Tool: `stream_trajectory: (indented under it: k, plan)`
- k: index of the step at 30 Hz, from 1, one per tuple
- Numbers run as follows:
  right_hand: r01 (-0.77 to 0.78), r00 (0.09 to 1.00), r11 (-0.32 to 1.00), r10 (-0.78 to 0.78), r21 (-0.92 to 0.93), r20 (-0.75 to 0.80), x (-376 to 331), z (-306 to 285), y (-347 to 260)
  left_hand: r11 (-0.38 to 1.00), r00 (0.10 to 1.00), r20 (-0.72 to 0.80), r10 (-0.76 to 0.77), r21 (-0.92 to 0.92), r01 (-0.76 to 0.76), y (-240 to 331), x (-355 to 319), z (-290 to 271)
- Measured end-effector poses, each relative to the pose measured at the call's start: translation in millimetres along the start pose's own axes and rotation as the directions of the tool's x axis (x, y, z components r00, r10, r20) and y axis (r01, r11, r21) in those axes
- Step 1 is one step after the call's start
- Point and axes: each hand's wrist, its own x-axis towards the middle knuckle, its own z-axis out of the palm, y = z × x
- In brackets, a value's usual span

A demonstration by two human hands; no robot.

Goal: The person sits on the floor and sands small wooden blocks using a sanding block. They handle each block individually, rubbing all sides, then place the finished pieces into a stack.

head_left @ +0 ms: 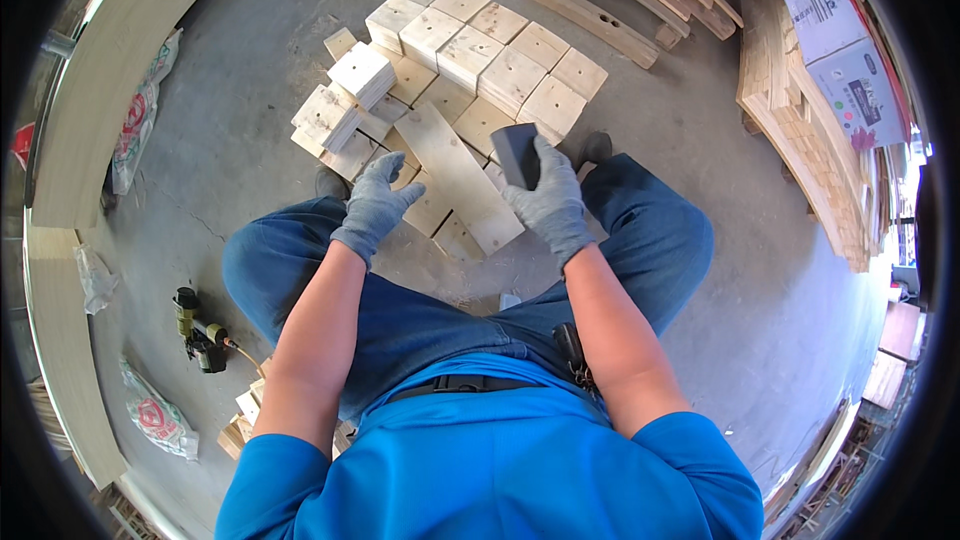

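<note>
Head view: my right hand (548,192) grips a dark block (516,154) right of the plank (458,178); my left hand (375,202), loosely open, hovers left of it. I judge progress partial: taller stacks (468,48) beyond the plank appear done, low blocks (430,205) beneath it unfinished.

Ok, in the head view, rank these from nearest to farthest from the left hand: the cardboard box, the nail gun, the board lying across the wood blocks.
From the left hand:
1. Board, just to its right, across the wood blocks.
2. Nail gun, lower left, beyond the knee.
3. Cardboard box, far upper right.
</note>
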Motion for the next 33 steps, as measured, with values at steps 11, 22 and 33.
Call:
stream_trajectory:
  k: [11,22,33]
  plan:
    - [0.273,0.936,0.906,-0.328,0.324,0.128,-19,7,-81,0.585,0.854,0.445,0.271,-0.78,0.221,49,-22,6]
    - [0.013,0.999,0.979,-0.022,0.203,0.038,-4,3,-35,0.256,0.976,0.216,-0.008,-0.943,0.211,49,-24,-13]
    - [-0.646,0.628,0.728,0.337,0.229,0.701,-20,25,56,0.107,0.969,0.052,-0.242,-0.991,0.08,53,-5,-27]
